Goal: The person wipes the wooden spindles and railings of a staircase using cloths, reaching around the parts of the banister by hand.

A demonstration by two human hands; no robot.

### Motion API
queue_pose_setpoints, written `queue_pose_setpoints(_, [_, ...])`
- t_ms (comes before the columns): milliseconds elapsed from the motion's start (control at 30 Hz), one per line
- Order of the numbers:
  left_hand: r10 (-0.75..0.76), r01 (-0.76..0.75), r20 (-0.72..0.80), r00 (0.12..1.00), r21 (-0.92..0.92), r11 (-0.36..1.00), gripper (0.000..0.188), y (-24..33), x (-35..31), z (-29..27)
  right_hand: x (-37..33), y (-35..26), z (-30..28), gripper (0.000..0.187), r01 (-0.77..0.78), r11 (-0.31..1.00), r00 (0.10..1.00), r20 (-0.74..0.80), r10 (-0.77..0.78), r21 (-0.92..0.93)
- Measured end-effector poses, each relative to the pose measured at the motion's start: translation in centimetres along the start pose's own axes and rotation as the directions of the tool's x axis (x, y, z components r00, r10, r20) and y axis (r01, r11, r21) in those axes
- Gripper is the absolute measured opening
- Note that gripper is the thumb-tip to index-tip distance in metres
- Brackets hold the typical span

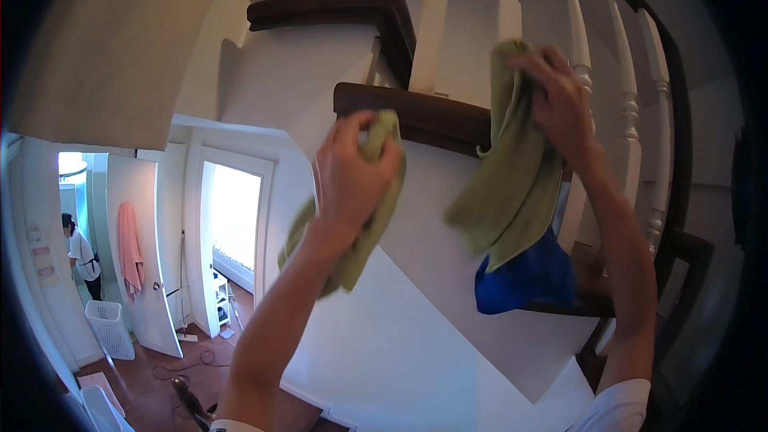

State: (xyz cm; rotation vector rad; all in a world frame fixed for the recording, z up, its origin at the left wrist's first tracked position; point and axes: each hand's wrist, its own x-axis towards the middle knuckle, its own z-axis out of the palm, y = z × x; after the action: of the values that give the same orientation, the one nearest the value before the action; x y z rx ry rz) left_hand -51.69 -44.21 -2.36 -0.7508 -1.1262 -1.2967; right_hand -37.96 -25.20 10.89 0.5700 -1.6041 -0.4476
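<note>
My left hand [356, 172] is closed round a folded green cloth [364, 252], whose ends hang down beside my wrist. It is raised in front of the dark edge of a stair tread [416, 112]. My right hand [560, 108] pinches a second green cloth [512, 168] near its top, next to a white turned baluster [509, 0]. That cloth drapes down, slightly blurred, in front of the tread and the white stair side. Below its lower corner a blue cloth-like thing [524, 276] hangs over a lower tread; what it is exactly I cannot tell.
Several white balusters and a dark handrail [680, 112] rise along the right. Down at the left, a person [80, 252] stands beyond an open door with a pink towel [130, 248]. A white basket [110, 328] and a cord [192, 364] are on the reddish floor.
</note>
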Motion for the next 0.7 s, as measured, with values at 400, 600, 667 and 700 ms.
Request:
queue_pose_setpoints(400, [0.123,-0.147,0.188,0.974,0.118,0.982,0.043,-4.8,5.0,3.1,16.5,-1.2,19.8,0.022,-0.669,0.740,0.716,-0.206,0.667,0.074])
queue_pose_setpoints(600, [-0.122,0.067,0.290,0.949,0.193,0.979,0.042,-2.6,5.6,3.6,19.4,2.3,15.4,0.025,-0.402,0.845,0.767,-0.374,0.521,0.352])
queue_pose_setpoints(667, [-0.024,-0.035,0.266,0.964,0.214,0.976,0.040,-4.1,5.9,3.1,20.8,-2.9,13.3,0.032,-0.295,0.953,0.926,-0.227,0.303,0.069])
queue_pose_setpoints(700, [0.077,-0.128,0.254,0.964,0.193,0.973,0.038,-4.3,5.7,3.6,22.2,-0.7,16.2,0.037,-0.033,0.997,0.994,-0.105,0.041,0.076])
